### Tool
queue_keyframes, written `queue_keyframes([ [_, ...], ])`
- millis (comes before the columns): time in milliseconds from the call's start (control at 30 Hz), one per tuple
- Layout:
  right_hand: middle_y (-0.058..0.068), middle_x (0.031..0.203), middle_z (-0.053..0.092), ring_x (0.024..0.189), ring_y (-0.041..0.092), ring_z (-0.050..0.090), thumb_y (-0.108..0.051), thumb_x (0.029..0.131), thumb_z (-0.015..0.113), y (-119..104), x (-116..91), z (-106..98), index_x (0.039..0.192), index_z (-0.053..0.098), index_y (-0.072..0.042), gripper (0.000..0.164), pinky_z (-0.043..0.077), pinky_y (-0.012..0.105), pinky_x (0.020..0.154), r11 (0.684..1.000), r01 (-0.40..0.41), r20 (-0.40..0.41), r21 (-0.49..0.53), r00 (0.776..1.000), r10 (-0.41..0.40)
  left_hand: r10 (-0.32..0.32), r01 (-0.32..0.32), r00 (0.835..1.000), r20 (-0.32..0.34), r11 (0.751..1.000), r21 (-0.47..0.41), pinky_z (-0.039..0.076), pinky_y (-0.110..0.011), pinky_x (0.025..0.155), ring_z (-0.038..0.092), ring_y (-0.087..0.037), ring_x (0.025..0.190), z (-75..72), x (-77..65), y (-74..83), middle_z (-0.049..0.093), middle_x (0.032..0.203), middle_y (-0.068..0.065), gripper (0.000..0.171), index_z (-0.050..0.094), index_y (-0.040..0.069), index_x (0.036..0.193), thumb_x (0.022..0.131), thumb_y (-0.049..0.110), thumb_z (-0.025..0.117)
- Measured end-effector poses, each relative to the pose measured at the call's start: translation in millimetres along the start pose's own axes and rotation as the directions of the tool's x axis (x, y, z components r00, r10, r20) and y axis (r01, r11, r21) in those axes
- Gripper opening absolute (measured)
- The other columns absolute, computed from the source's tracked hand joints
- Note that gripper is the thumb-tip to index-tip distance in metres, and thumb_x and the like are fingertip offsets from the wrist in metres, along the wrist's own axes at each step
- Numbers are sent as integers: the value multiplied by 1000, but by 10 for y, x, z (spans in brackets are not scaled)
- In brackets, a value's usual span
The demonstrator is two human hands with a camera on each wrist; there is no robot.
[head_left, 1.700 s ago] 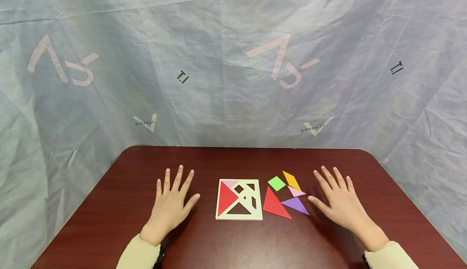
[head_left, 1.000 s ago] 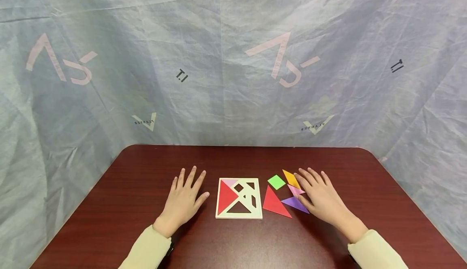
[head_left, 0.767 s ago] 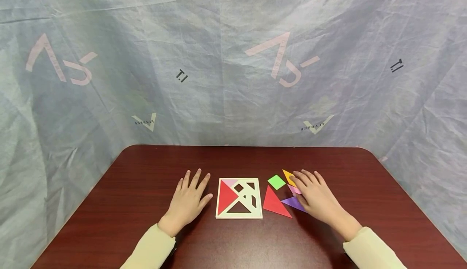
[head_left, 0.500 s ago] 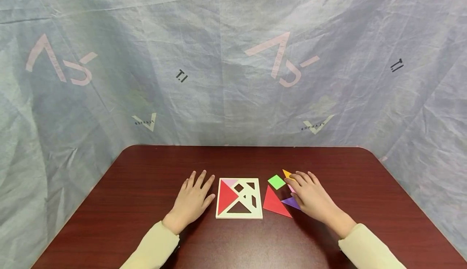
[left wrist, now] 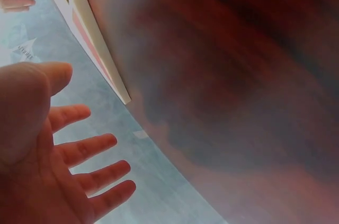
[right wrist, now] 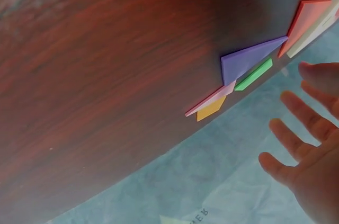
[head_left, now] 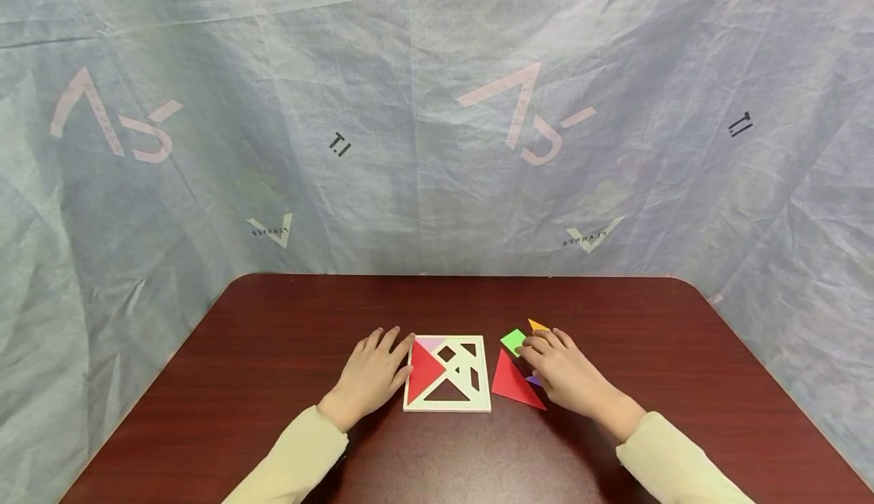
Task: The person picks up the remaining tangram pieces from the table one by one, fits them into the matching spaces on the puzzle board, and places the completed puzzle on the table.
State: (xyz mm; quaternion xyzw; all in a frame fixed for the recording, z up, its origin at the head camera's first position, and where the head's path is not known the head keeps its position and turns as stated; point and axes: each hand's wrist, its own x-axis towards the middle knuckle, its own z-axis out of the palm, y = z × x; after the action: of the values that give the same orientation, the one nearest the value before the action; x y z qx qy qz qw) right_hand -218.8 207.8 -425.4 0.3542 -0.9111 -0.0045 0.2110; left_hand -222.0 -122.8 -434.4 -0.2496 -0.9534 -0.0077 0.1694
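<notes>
A cream tangram board (head_left: 447,406) lies on the table, a large red triangle (head_left: 422,371) and a pink piece (head_left: 430,342) set in its recesses. My left hand (head_left: 369,375) is at its left edge with fingers extended; whether it touches the board I cannot tell. To the right, my right hand (head_left: 570,379) hovers over loose tangram pieces, fingers slightly bent and nothing gripped. Its fingertips are nearest the green square (head_left: 512,340). A loose red triangle (head_left: 514,386) sits beside the board. The purple triangle (right wrist: 249,60), pink triangle (right wrist: 212,99) and orange parallelogram (right wrist: 211,109) are partly or wholly covered in the head view.
The dark red-brown table (head_left: 437,458) has rounded far corners. A grey printed fabric sheet (head_left: 410,185) hangs behind it and along both sides.
Both hands have moved inward. The left has come from open table to the board's left edge; the right has slid left over the loose pieces. Board and pieces have stayed put.
</notes>
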Motion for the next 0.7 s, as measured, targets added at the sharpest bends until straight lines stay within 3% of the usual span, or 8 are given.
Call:
queue_keyframes([
  [233, 6, 103, 61, 103, 31, 56, 0, 67, 73, -28, 49, 40, 109, 63, -10, 44, 42, 53, 89, 998, 64, 37, 12, 997, -64, 26, -26, 1000, -3, 999, 34, 44, -45, 83, 53, -32, 105, 37, 37, 38, 56, 118, -13, 46, 52, 14, 128, 88, 36, 57],
  [467, 4, 103, 62, 103, 29, 56, 3, 67, 68, -52, 81, 70, 103, 63, -12, 39, 43, 49, 87, 994, 99, 36, 44, 994, -100, 28, -29, 999, 24, 998, 52, 44, -42, 78, 53, -29, 98, 82, 61, 72, 56, 112, -10, 44, 54, 15, 126, 88, 38, 55],
  [700, 6, 113, 60, 107, 29, 54, 4, 60, 73, -90, 113, 60, 112, 61, -13, 56, 41, 51, 90, 991, 118, 132, 64, 983, -126, 28, -30, 999, 37, 997, 74, 45, -41, 76, 54, -27, 96, 115, 75, 86, 57, 110, -8, 43, 56, 16, 123, 88, 40, 55],
])
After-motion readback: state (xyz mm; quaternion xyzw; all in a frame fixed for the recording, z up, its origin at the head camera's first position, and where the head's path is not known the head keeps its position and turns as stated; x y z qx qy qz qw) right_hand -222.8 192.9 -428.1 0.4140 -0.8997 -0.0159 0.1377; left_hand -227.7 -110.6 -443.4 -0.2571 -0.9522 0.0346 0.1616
